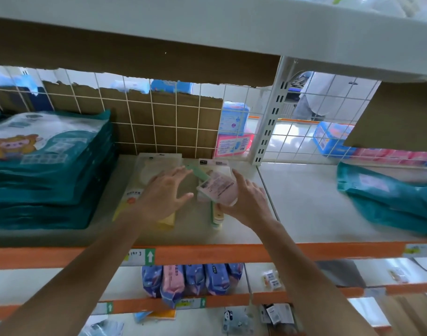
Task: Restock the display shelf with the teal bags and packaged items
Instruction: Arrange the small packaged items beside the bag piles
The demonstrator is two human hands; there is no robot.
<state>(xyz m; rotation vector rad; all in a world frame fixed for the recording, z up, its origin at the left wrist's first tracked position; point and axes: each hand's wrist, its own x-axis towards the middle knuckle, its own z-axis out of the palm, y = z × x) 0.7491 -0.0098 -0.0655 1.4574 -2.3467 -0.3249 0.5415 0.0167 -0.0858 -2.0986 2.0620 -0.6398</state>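
A tall stack of teal bags with a cartoon print lies on the left of the grey shelf. Another teal bag lies loose at the right. In the middle lie flat packaged items: a yellow-and-clear pack and a green-edged pack. My left hand hovers over the yellow pack with fingers spread, holding nothing. My right hand grips a small pinkish packet with a printed label, tilted above the green-edged pack.
A white wire grid backed by torn cardboard closes the shelf's rear. A slotted white upright divides the bays. The orange shelf edge runs below my arms. Purple and pink packs stand on the lower shelf.
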